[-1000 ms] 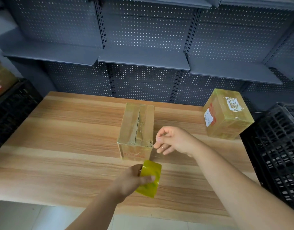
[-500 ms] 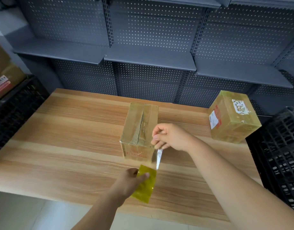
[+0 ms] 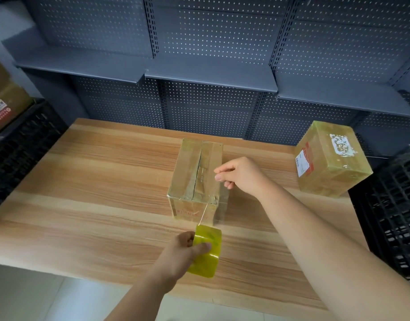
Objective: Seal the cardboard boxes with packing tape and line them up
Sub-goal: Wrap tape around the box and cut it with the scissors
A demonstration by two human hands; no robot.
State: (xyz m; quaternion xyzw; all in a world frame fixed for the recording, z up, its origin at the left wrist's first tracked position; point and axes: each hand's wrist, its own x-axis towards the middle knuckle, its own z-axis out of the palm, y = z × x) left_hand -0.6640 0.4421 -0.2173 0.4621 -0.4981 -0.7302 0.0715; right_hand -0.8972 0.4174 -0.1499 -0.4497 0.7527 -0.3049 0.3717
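While left fingers are gripping the yellow tape roll, right fingers are pinching its clear strip stretching between them.

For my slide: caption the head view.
Right hand pinches tape stretched from the roll in the left hand, over the cardboard box.

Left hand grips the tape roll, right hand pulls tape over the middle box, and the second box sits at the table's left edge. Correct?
No: the head view shows the second box at the right edge of the table. The rest holds.
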